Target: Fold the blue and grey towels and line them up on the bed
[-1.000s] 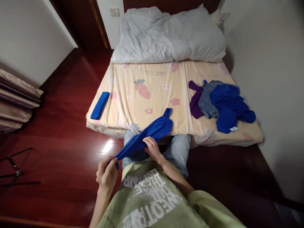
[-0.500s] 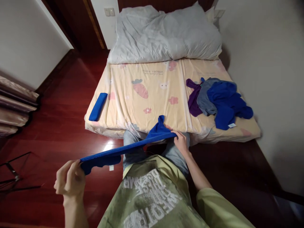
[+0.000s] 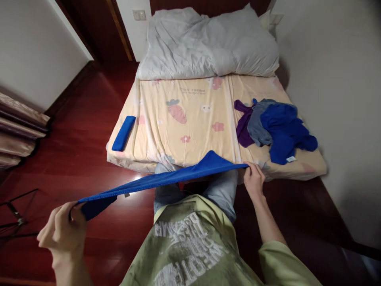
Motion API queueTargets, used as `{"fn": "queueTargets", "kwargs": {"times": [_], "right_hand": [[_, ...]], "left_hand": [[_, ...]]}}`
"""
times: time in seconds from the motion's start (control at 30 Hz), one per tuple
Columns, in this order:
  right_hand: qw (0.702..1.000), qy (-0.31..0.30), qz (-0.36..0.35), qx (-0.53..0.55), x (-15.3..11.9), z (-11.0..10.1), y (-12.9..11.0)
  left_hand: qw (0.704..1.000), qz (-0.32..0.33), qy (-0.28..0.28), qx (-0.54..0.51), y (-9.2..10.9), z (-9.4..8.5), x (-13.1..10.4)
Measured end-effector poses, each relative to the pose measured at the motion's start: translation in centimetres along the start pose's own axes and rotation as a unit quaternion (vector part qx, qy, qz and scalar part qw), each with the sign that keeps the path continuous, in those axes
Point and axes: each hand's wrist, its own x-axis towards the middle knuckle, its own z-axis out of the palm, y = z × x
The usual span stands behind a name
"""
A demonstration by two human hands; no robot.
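Note:
A blue cloth (image 3: 166,178) that looks like a towel is stretched between my two hands, in front of the bed's near edge. My left hand (image 3: 64,226) pinches one end at the lower left, over the floor. At the other end, my right hand (image 3: 254,179) grips a corner, close to the mattress edge. The cloth's upper edge is drawn nearly straight, and a peak of fabric stands up near its right half. Part of it hangs down beside my left hand.
On the bed (image 3: 190,131), a folded blue cloth (image 3: 123,133) lies at the left edge. A loose pile holds purple (image 3: 244,129), grey (image 3: 259,123) and blue cloths (image 3: 285,127). A grey-white quilt (image 3: 208,43) lies at the head. A black stand (image 3: 19,218) is on the floor at left.
My hands have moved apart, the left one leftward and down, the right one rightward. The blue cloth between them is now stretched wider.

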Motion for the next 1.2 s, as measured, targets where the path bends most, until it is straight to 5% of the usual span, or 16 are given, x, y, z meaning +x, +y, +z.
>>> {"fn": "queueTargets", "kwargs": {"times": [0.2, 0.33, 0.53, 0.73, 0.87, 0.97, 1.07, 1.2], "right_hand": [[0.999, 0.022, -0.019, -0.023, 2.8, -5.2, 0.4], [0.998, -0.044, -0.007, 0.034, 5.8, -9.5, 0.6], [0.978, -0.124, 0.069, 0.154, 9.9, -12.9, 0.8], [0.945, -0.132, 0.167, 0.250, 16.5, -10.5, 0.9], [0.929, -0.050, 0.181, 0.319, 21.9, -7.4, 1.2], [0.931, 0.031, 0.138, 0.338, 25.1, -6.3, 1.1], [0.933, 0.101, 0.064, 0.339, 26.4, -6.4, 1.2], [0.936, 0.146, 0.004, 0.319, 24.5, -6.2, 1.9]], "left_hand": [[0.990, -0.008, -0.084, -0.111, -1.8, -0.8, 2.9], [0.962, -0.072, -0.176, -0.197, -2.3, -1.1, 5.8], [0.931, -0.062, -0.259, -0.250, -4.3, 1.7, 9.9], [0.959, 0.022, -0.213, -0.184, -4.3, 7.5, 16.8], [0.971, 0.017, -0.152, -0.184, -2.7, 11.2, 23.7], [0.975, 0.019, -0.108, -0.194, -1.2, 12.1, 27.7], [0.973, 0.022, -0.072, -0.218, -0.1, 12.3, 29.2], [0.968, 0.009, -0.046, -0.247, 0.4, 14.1, 27.4]]}}
